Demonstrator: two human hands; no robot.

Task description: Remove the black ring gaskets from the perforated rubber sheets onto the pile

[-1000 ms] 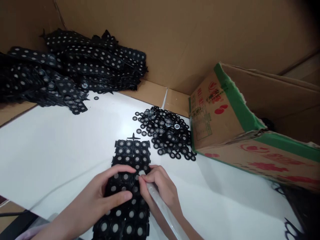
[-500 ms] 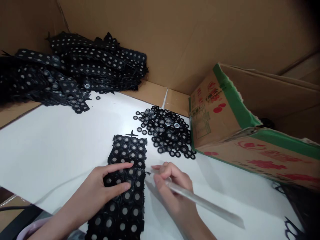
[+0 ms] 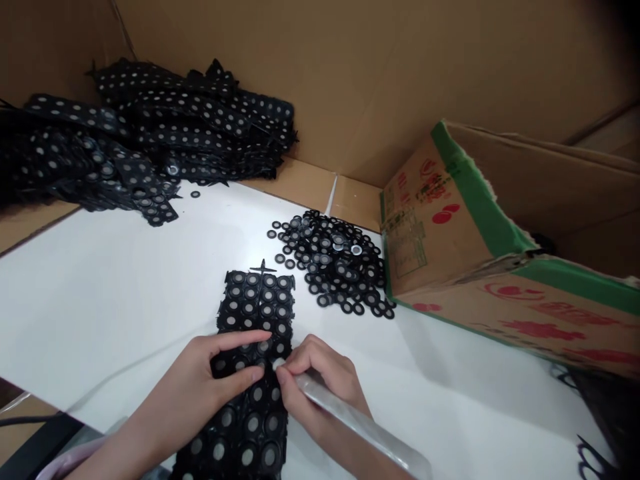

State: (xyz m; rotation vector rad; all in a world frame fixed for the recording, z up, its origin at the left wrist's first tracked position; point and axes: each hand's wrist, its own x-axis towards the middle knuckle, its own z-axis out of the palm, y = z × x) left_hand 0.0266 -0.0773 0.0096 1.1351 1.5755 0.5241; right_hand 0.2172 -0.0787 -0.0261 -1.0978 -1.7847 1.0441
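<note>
A black rubber sheet (image 3: 257, 300), moulded with rows of rings around pale grey discs, lies lengthwise before me on the white board. My left hand (image 3: 215, 377) rests on its left part, thumb and index finger spread apart and pressing on the rings. In my right hand (image 3: 320, 380) is a pen-shaped tool (image 3: 350, 417) with a translucent whitish handle, pinched low between thumb and fingers. The fingertips touch the sheet's right half, level with my left thumb, and hide the tool's tip. A small cross-shaped black stub (image 3: 263, 268) sticks out at the sheet's far end.
Loose black rings (image 3: 340, 267) form a heap beyond the sheet, beside a cardboard box (image 3: 410, 227) with green edges. More dotted black sheets (image 3: 195, 127) are piled at the back left. One single ring (image 3: 195, 194) lies near them. Cardboard walls (image 3: 340, 80) enclose the back.
My right hand has moved left and slightly down, from beside the sheet onto its right half, bringing the tool with it. My left hand stays spread on the sheet.
</note>
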